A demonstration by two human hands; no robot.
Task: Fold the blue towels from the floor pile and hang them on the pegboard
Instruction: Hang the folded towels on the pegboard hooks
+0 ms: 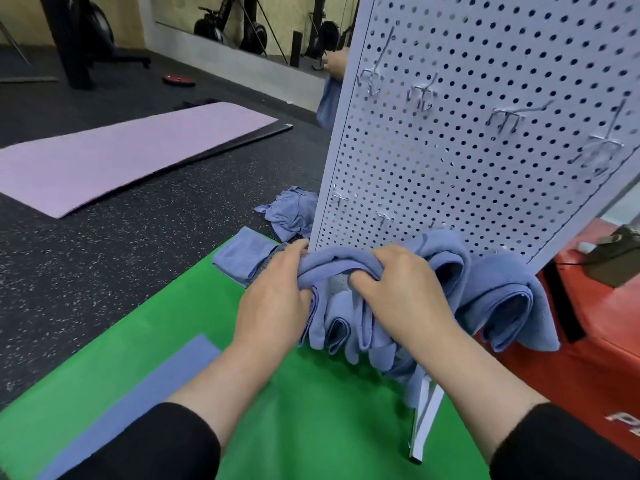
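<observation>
A white pegboard stands upright on the green mat, with metal hooks across its face. Both my hands hold one folded blue towel against the board's lower left corner. My left hand grips its left end, and my right hand curls over its top fold. Two more folded blue towels hang on the low hooks to the right. A folded blue towel lies on the mat's far edge. A crumpled pile of blue towels sits on the floor behind the board.
A pink exercise mat lies on the dark speckled floor to the left. A red padded box stands close on the right with a dark object on top. A flat blue strip lies on the green mat. Gym machines stand at the back.
</observation>
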